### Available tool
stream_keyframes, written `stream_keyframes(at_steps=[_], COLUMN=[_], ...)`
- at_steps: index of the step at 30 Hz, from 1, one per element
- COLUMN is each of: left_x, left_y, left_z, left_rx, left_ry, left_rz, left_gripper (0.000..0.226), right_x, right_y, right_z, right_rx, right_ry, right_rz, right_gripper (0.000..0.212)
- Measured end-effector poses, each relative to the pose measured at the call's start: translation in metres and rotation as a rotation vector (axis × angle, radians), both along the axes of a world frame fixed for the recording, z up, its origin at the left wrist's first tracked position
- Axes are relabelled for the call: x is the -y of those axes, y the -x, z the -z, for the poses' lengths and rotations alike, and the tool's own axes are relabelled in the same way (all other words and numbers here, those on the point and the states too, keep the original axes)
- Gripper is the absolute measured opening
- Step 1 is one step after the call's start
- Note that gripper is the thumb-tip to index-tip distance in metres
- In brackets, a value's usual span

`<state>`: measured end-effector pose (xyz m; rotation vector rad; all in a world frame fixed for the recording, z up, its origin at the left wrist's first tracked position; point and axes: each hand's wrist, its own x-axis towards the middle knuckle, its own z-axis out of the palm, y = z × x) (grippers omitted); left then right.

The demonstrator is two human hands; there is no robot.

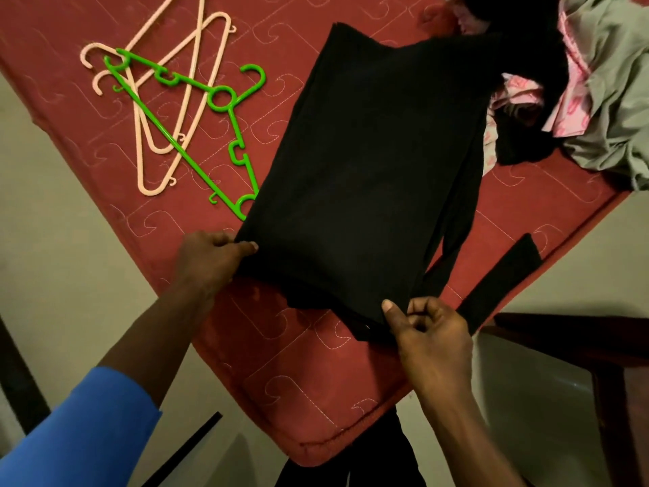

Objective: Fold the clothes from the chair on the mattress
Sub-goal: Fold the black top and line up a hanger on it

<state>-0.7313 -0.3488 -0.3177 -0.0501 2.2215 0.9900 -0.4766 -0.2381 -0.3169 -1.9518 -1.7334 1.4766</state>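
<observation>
Black garment: we see the black garment (365, 177) spread flat in the middle of the frame. It is folded into a long rectangle running from the lower middle towards the upper right.
Mattress: the garment lies on the red quilted mattress (281, 381), whose near corner points to the bottom of the frame.
Left hand: the left hand (207, 261), at lower left of centre, pinches the garment's near left corner. The thumb lies on top of the cloth and the fingers curl at its edge.
Right hand: the right hand (428, 339), at lower right of centre, pinches the near right corner between thumb and curled fingers.
Near edge: between the two hands we make out more black layers under the top fold.
Black strip: a narrow black strip (502, 279) trails from the garment's right side to the mattress edge at the right.
Green hanger: a green hanger (221, 98) lies at upper left, its lower end meeting the garment's left edge.
Pale hangers: two pale pink hangers (168, 100) lie crossed under the green one.
Heap of clothes: at upper right a heap of clothes (618, 82) of grey-green, pink-patterned and black cloth touches the garment's far end.
Sleeve: a blue sleeve (80, 434) covers the left forearm at lower left.
Dark wooden frame: a dark wooden frame (579, 342) stands at lower right, just beside the mattress; we cannot tell what it is.
</observation>
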Motion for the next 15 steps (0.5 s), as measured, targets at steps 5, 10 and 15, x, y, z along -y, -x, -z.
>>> stream_keyframes(at_steps=[5, 10, 15], left_x=[0.008, 0.015, -0.038], left_y=[0.006, 0.0, 0.0], left_z=[0.003, 0.012, -0.006], left_rx=[0.039, -0.189, -0.638], left_ry=[-0.077, 0.233, 0.065], left_rz=[-0.104, 0.251, 0.368], left_gripper=[0.018, 0.044, 0.054], right_x=[0.0, -0.011, -0.077], right_y=[-0.004, 0.018, 0.087], right_z=[-0.006, -0.028, -0.01], right_rx=[0.081, 0.124, 0.004], right_ry=[-0.004, -0.481, -0.694], right_rz=[-0.056, -0.268, -0.516], right_gripper=[0.023, 0.062, 0.067])
